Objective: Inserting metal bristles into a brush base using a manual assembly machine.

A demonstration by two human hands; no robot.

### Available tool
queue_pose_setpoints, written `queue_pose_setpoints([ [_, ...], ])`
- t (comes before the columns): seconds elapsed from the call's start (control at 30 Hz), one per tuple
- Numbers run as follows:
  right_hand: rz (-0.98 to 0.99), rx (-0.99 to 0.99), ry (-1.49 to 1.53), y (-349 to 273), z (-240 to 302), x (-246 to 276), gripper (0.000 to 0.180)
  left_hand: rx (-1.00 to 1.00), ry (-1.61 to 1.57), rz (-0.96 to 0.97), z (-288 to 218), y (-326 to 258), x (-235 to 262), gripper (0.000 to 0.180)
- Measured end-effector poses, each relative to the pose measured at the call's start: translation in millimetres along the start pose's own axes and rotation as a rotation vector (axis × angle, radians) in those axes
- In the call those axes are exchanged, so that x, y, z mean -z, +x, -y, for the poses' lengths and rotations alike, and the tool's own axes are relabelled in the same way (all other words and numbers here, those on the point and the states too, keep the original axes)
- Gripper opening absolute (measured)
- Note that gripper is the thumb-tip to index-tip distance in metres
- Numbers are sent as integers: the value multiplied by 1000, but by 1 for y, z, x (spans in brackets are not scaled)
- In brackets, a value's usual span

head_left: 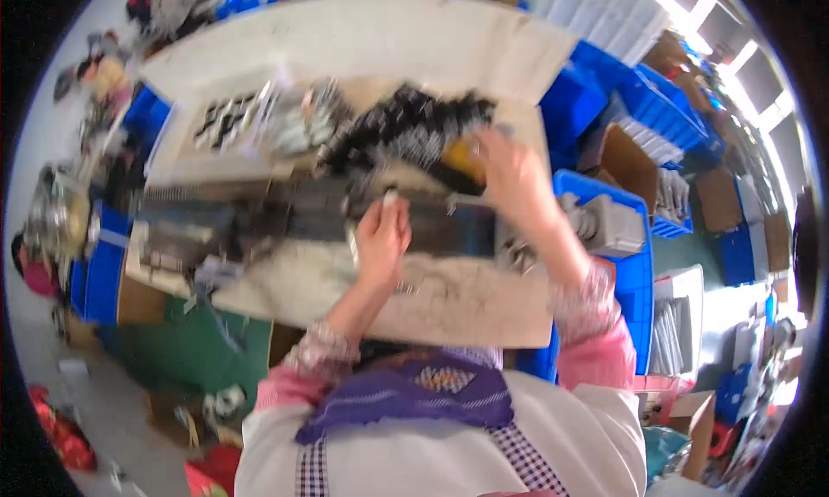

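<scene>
L hand [384,238] is pinching a small pale piece [390,196] btwn closed fingertips, the piece poking out just past them, over the long dark strip [315,210] on the workbench [479,300]. R hand [515,179] is hovering at the yellow item [464,158] nr the black parts pile [414,117]; its fingers are blurring, so I'm not telling whether they're spread or gripping.

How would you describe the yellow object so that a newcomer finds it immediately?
Find the pale workbench. On its far side lies a heap of black parts; near the heap's right end, by the right hand, is the yellow object. Its colour sets it apart from the black parts.
</scene>
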State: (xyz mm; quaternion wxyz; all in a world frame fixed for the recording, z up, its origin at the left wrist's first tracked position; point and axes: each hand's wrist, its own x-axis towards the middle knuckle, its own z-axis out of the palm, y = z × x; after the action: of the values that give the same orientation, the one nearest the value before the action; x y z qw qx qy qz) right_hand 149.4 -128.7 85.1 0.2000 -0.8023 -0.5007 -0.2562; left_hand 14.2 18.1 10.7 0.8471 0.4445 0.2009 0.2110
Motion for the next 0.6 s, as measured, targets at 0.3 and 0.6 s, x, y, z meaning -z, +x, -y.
queue_pose_setpoints([
  [0.3,593,-148,657,35,34,-48,24,111,-110,-15,0,1,4,23],
  [0.6,894,-599,1163,47,17,-33,26,131,23,167,1,-5,13,40],
])
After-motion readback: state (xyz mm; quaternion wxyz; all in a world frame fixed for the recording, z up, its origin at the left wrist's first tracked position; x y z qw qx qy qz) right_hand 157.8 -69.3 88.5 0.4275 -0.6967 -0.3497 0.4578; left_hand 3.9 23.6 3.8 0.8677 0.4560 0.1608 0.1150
